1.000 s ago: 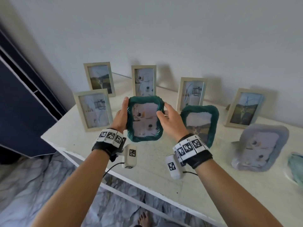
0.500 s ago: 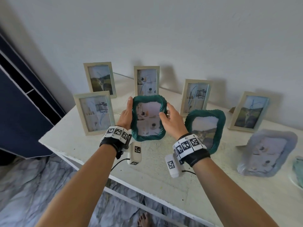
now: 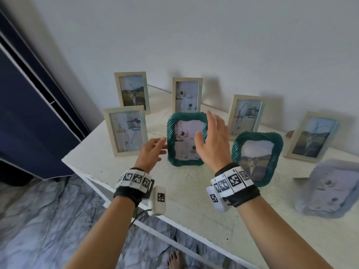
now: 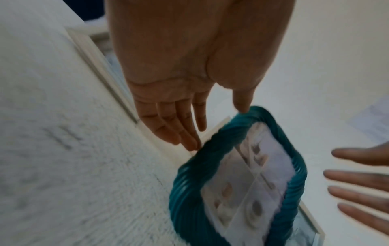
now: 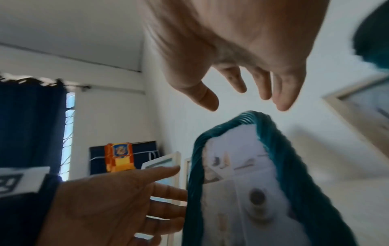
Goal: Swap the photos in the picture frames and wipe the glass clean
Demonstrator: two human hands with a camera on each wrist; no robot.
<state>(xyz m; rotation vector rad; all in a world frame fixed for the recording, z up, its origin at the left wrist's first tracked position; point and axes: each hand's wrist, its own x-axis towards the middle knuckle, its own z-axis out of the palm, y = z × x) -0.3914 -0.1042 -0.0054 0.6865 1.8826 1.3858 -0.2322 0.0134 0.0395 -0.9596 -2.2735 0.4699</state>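
Observation:
A teal rope-edged frame [image 3: 171,140] with a pale interior photo stands upright on the white table [image 3: 194,199]. My left hand [image 3: 153,152] hovers just left of it, fingers straight, tips near its left edge. My right hand [image 3: 211,140] is open in front of its right side, holding nothing. The left wrist view shows the teal frame [image 4: 189,179] below my left hand's straight fingers [image 4: 179,131]. The right wrist view shows the teal frame [image 5: 311,183] under my spread right hand [image 5: 244,93]. A second teal frame [image 3: 272,144] with a cat photo stands to the right.
Several pale wooden frames stand around: front left [image 3: 125,131], back left [image 3: 133,92], back middle [image 3: 187,94], right of middle [image 3: 245,114], far right [image 3: 310,136]. A grey-blue frame [image 3: 330,189] leans at the right. The table's front edge [image 3: 124,212] runs close to my wrists.
Both hands held the teal frame by its sides above the table; it now stands on the table and both hands have let go and opened.

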